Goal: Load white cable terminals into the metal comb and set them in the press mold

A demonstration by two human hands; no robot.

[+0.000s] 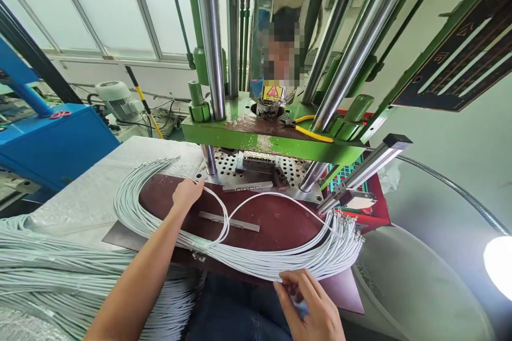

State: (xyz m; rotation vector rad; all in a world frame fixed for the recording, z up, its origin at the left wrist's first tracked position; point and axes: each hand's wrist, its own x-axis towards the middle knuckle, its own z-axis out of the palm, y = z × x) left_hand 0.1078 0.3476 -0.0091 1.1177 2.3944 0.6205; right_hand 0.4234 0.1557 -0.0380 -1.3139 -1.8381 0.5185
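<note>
My left hand (187, 194) is closed, pinching the end part of a white cable (221, 202) at the near edge of the press bed. That cable curves in a loop over the dark red board (276, 224). Below it a large bundle of white cables (256, 260) lies bent in a U, its metal-tipped ends gathered at the right. My right hand (314, 303) is at the bundle's near edge, fingers bent and slightly apart, with nothing visible between them. A metal bar (230, 221) lies on the board and another slotted bar (248, 186) lies by the press bed.
A green press plate (268, 138) on steel columns stands ahead, with yellow-handled pliers (314, 128) on it. A metal mould block (258, 161) sits underneath. More cables (80, 282) lie at left. A grey bin (432, 277) and bright lamp (498, 266) are at right.
</note>
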